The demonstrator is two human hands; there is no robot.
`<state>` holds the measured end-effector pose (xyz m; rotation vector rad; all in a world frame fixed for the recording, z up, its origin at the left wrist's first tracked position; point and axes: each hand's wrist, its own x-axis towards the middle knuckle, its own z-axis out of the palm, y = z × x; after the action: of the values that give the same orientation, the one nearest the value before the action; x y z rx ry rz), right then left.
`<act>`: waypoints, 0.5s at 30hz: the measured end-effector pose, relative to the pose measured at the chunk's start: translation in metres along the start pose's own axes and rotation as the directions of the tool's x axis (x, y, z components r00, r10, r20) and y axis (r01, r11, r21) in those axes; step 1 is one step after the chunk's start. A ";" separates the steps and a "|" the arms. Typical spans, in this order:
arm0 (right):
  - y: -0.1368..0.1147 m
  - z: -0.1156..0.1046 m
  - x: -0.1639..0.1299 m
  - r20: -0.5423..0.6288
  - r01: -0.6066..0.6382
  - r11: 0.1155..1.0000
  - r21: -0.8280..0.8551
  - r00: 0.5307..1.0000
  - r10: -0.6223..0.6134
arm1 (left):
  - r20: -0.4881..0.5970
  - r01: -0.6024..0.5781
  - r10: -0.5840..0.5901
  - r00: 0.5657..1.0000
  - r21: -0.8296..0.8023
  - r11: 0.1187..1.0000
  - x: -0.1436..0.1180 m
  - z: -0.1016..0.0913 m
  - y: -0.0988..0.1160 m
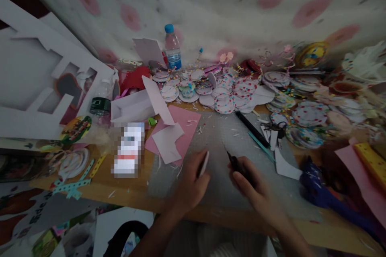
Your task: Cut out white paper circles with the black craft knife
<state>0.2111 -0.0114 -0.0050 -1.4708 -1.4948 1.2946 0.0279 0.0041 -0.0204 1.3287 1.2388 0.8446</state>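
My left hand (191, 180) is closed, pinching a small white piece (204, 163) that looks like card or foam, its edge turned up. In my right hand (256, 194) is a black craft knife (233, 160) with a thin pointed blade, angled up and to the left. The blade and the white piece are apart. Both hands are over a grey cutting mat (221, 136) strewn with small white scraps. Just beyond my left hand, a cut white sheet (169, 144) lies on pink paper (190, 122).
Decorated round discs (224, 94) are piled along the back. A blue-capped bottle (173, 50) stands behind them. A phone (129, 150) lies left, near a white box (132, 106). On the right are a black cutter (251, 128), keys (279, 128) and a blue-handled tool (316, 188).
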 end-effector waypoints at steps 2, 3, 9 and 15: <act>0.005 -0.008 0.000 0.005 0.044 0.986 -0.162 0.999 -0.044 | -0.011 0.109 -0.111 0.994 -0.116 0.987 0.004 -0.003 0.005; 0.008 -0.012 0.000 0.021 0.062 0.972 -0.226 0.998 -0.058 | -0.005 0.150 -0.153 0.988 -0.145 0.978 0.007 -0.004 0.008; 0.015 -0.020 -0.006 0.099 0.144 0.899 -0.413 0.989 -0.113 | 0.177 0.385 -0.357 0.917 -0.157 0.910 0.012 -0.013 0.030; -0.001 -0.017 -0.010 0.193 0.267 0.846 -0.462 0.961 -0.198 | 0.233 0.310 -0.306 0.923 0.023 0.950 0.008 -0.015 0.038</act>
<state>0.2283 -0.0180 0.0031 -1.4511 -2.1354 0.9245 0.0227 0.0197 0.0179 1.1448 1.2097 0.4577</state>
